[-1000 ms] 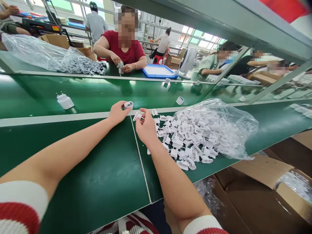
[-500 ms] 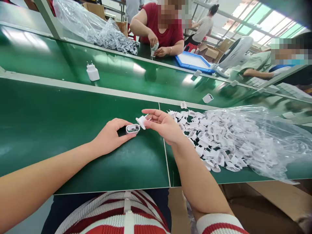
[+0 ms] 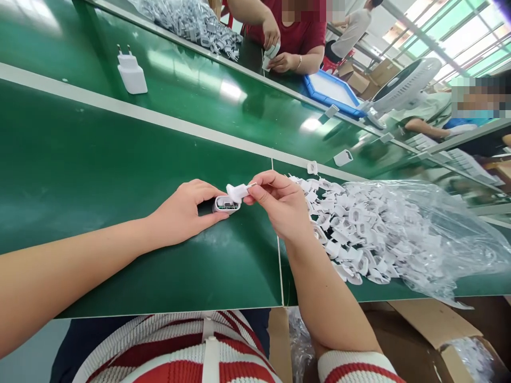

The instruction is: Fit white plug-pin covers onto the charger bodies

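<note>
My left hand (image 3: 191, 213) grips a white charger housing (image 3: 220, 206) between thumb and fingers, low over the green surface. The housing's open end faces right, with a circuit board showing inside. My right hand (image 3: 281, 205) pinches a white plug cap (image 3: 238, 191) by its metal prongs. The cap is tilted and sits right at the housing's open end; whether the two touch I cannot tell. To the right of my right hand lies a heap of white plug caps (image 3: 355, 223), partly inside a clear plastic bag (image 3: 459, 234).
A complete white charger (image 3: 132, 74) stands on the green belt (image 3: 179, 85) beyond the pale divider strip (image 3: 159, 118). Another housing (image 3: 343, 157) lies farther right. Across the line, a co-worker's hands (image 3: 275, 53) hold a white part, near a blue-rimmed tray (image 3: 333, 93). A cardboard box (image 3: 435, 324) stands below the table edge.
My right fingers have closed more firmly on the cap's prongs, and the cap has turned over the housing's opening. Both hands have shifted slightly right in view. The camera has tilted.
</note>
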`<state>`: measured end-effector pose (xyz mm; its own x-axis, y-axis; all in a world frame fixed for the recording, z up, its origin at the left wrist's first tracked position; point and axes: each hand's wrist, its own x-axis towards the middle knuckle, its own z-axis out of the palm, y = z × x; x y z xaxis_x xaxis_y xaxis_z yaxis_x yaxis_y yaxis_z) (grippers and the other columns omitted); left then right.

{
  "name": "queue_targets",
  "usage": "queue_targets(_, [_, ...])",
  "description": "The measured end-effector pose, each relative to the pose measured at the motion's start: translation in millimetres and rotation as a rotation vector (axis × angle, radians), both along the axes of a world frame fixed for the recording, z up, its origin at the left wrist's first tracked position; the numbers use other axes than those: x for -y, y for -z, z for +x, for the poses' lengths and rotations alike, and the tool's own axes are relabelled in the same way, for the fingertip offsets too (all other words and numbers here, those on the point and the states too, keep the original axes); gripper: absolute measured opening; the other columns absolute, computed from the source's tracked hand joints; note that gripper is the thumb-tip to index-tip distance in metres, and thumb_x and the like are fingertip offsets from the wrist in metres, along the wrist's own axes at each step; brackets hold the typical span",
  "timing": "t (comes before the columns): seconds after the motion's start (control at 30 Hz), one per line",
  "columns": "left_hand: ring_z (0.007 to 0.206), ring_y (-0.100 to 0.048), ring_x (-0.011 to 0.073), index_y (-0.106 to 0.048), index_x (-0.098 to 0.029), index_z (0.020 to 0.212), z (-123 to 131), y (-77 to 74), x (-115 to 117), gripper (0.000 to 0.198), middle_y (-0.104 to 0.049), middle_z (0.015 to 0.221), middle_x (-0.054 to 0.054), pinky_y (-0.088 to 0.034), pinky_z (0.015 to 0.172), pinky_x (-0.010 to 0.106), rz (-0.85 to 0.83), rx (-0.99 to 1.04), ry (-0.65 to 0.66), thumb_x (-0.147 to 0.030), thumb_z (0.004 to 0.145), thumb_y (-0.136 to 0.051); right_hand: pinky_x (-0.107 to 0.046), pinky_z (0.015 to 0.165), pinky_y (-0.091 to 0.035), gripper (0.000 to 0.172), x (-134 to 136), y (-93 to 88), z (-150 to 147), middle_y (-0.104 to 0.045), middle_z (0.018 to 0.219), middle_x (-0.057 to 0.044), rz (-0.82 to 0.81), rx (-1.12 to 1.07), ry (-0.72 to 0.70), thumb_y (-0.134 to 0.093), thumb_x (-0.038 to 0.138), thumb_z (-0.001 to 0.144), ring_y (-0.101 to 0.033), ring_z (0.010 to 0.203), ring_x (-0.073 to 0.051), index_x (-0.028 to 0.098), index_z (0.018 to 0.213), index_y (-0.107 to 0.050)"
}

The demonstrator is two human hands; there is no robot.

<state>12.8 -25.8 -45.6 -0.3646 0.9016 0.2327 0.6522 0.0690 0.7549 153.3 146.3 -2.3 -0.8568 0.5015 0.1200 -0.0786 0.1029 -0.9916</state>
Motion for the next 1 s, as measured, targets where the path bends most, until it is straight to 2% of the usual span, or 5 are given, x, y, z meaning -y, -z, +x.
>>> queue_targets(0.13, [0.106,-0.065,0.025,-0.074,-0.028,0.114,0,-0.6,1,0.031,-0.076,0.11,0.002,-0.049,0.1,0.041,0.01,0.017,0.017,-0.046,0.09,-0.071,-0.027,0.063,-0.062,0.02,0,-6.0,4,-0.076,0.095,0.0,0.015,-0.027,0.064,-0.08,0.039,0.085,-0.069,0.063,-0.01,0.023,0.084,-0.068])
queue_targets(0.33, [0.108,-0.064,0.0263,-0.074,-0.03,0.115,0,-0.7,1,0.031,-0.076,0.112,0.002,-0.049,0.099,0.042,-0.01,0.034,0.019,-0.047,0.09,-0.07,-0.035,0.081,-0.064,0.025,-5,-8.1,7,-0.077,0.106,-0.002,-0.079,-0.011,-0.008,-0.075,0.046,0.089,-0.072,0.076,-0.014,0.026,0.102,-0.068])
queue_targets(0.47, [0.108,-0.064,0.0265,-0.074,-0.03,0.114,0,0.1,1,0.031,-0.076,0.111,0.002,-0.049,0.097,0.042,-0.009,0.039,0.015,-0.048,0.09,-0.07,-0.035,0.082,-0.062,0.031,-2,0.5,1,-0.073,0.101,-0.003,-0.048,-0.03,-0.007,-0.079,0.051,0.083,-0.069,0.081,-0.015,0.024,0.086,-0.064])
queue_targets(0.7, [0.106,-0.066,0.0257,-0.075,-0.028,0.113,0,-3.5,0,0.032,-0.076,0.112,0.003,-0.047,0.102,0.042,-0.005,0.046,0.057,-0.05,0.09,-0.068,-0.038,0.088,-0.059,0.039,7,1.8,5,-0.072,0.11,-0.004,0.403,-0.087,0.099,-0.078,0.035,0.086,-0.069,0.096,-0.019,0.029,0.122,-0.062])
queue_targets(1.0, [0.106,-0.065,0.0268,-0.075,-0.028,0.109,0,2.2,0,0.031,-0.076,0.107,0.002,-0.047,0.104,0.043,0.008,0.027,0.055,-0.05,0.091,-0.065,-0.038,0.085,-0.057,0.018,17,2.7,10,-0.077,0.101,-0.001,0.933,0.023,-0.051,-0.066,0.023,0.095,-0.069,0.093,-0.02,0.031,0.11,-0.074])
